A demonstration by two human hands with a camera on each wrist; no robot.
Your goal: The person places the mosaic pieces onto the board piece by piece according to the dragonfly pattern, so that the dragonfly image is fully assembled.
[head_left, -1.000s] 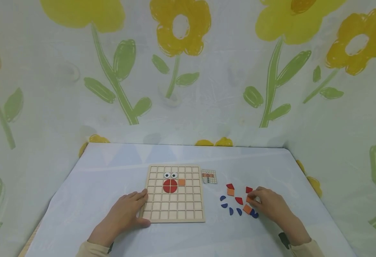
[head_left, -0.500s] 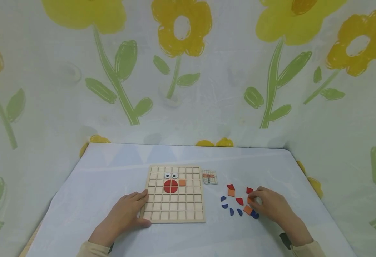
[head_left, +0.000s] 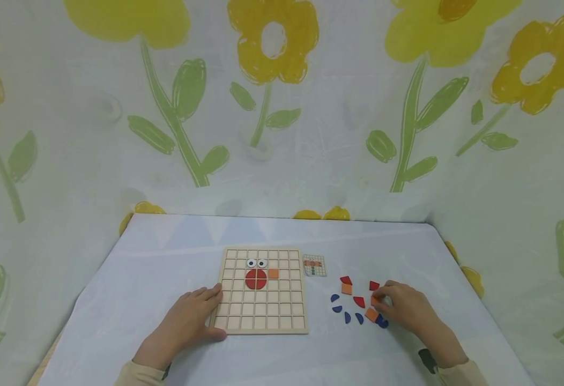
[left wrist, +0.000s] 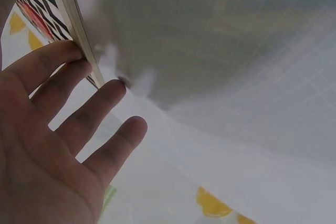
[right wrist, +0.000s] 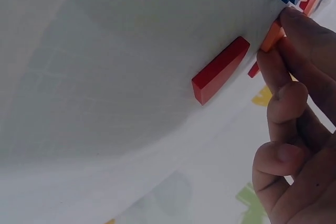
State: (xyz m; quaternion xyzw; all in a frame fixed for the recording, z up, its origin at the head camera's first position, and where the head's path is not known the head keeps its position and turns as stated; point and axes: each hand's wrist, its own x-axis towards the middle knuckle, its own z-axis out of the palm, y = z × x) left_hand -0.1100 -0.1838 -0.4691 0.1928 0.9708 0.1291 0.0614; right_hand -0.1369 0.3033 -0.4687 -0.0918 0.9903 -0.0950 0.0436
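Note:
A wooden grid board (head_left: pixel 266 312) lies flat, bearing two round eye pieces (head_left: pixel 257 263), a red disc of quarter pieces (head_left: pixel 255 279) and an orange square (head_left: pixel 273 274) to its right. My left hand (head_left: pixel 184 323) rests at the board's left edge, fingers spread; the left wrist view shows its fingertips (left wrist: pixel 79 51) against the board's side. At the right, my right hand (head_left: pixel 408 306) pinches an orange square (right wrist: pixel 272 36) between thumb and fingers, among the loose pieces. A red piece (right wrist: pixel 221 71) lies close by in the right wrist view.
A small pattern card (head_left: pixel 314 265) lies off the board's upper right side. Loose blue half-round pieces (head_left: pixel 347 318), red quarters (head_left: pixel 359 302) and orange squares (head_left: pixel 347 289) are scattered between board and right hand. A flowered cloth wall stands behind the table.

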